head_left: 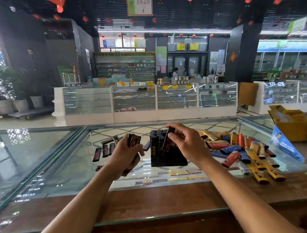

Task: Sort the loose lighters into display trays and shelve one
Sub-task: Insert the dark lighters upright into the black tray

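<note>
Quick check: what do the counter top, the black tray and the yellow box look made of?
Counter top: clear glossy glass; it reflects light and shows packets beneath.
Black tray: dull, smooth sides, likely plastic or card; unclear.
Yellow box: printed cardboard, by its folded flap.

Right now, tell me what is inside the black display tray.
Black lighters stand upright in the black display tray. The right hand, pinching another lighter, covers the tray's right slots, so their contents cannot be seen.
</note>
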A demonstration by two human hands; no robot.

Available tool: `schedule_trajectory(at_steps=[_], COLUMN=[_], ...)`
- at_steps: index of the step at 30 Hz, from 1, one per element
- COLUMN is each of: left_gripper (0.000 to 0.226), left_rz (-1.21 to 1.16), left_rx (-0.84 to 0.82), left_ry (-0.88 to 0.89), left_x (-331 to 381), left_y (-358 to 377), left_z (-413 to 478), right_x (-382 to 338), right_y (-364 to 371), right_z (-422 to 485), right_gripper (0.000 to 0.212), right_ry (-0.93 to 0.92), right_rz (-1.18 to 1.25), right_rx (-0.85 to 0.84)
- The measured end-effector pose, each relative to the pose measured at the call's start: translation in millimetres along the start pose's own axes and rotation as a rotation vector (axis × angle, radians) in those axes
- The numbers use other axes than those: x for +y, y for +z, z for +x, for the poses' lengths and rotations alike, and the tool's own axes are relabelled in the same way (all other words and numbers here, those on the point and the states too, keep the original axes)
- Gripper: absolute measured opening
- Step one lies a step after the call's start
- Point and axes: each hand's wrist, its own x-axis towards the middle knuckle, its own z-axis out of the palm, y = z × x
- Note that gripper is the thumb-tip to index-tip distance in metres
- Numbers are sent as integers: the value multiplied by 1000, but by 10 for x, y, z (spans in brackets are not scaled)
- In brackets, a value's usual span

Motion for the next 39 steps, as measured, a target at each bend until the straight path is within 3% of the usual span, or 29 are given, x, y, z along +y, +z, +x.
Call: schedule_trajectory(at_steps=[10, 14, 26, 36, 39], left_gripper=[16, 12, 21, 17, 12], left_rz=[-74, -90, -275, -256, -269], left_rx=[-20, -29, -109, -113, -104], left_ry=[54, 30, 56, 63, 81], left_x=[93, 82, 66, 81, 113], left_y=[43, 46, -3, 40, 60], left_z=[-43, -25, -56, -82, -97], right_x=[107, 172, 186, 118, 127], right_y=[189, 272, 346, 300, 315], right_z=[38, 43, 17, -112, -122], right_gripper=[22, 20, 18, 39, 29], right_ry=[-166, -261, -232, -372, -414], right_rz=[-236, -361, -353, -369, -406], right_rx=[124, 72, 52, 45, 54])
